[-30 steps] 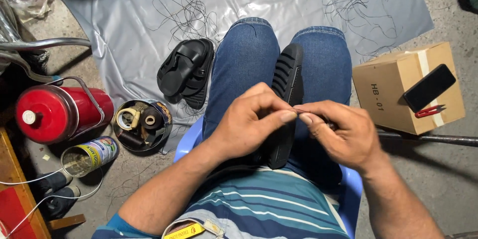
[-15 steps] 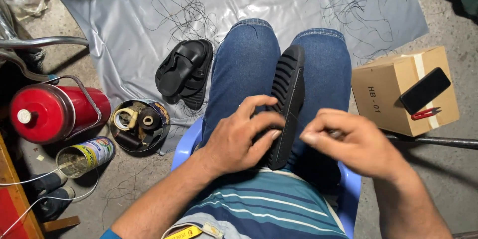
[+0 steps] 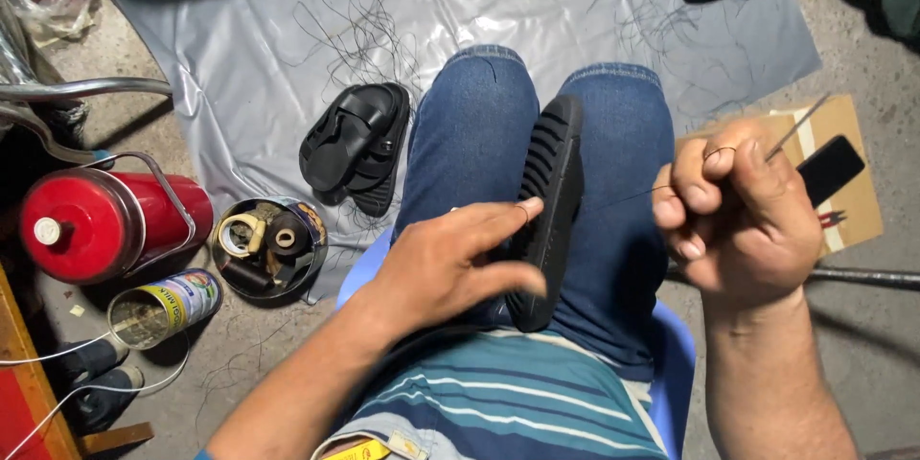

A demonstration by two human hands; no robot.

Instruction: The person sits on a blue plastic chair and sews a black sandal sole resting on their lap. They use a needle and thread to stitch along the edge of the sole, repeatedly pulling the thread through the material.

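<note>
A black ridged sandal [image 3: 553,194] stands on edge between my knees, on my blue jeans [image 3: 479,144]. My left hand [image 3: 450,264] grips it from the left, fingers spread along its side. To the right, raised above my thigh, my right hand [image 3: 733,211] is closed on a thin metal needle [image 3: 795,126] that points up and right. A dark thread [image 3: 623,196] runs taut from that hand back to the sandal.
A second black sandal [image 3: 355,146] lies on the grey plastic sheet [image 3: 594,10] with loose threads. A red flask [image 3: 105,220], an open can [image 3: 163,307] and a round tin of spools [image 3: 268,244] sit left. A cardboard box [image 3: 843,182] with a black phone sits right.
My right hand has pulled away from the sandal, up and to the right, drawing the thread out. My left hand has shifted from the thread to holding the sandal.
</note>
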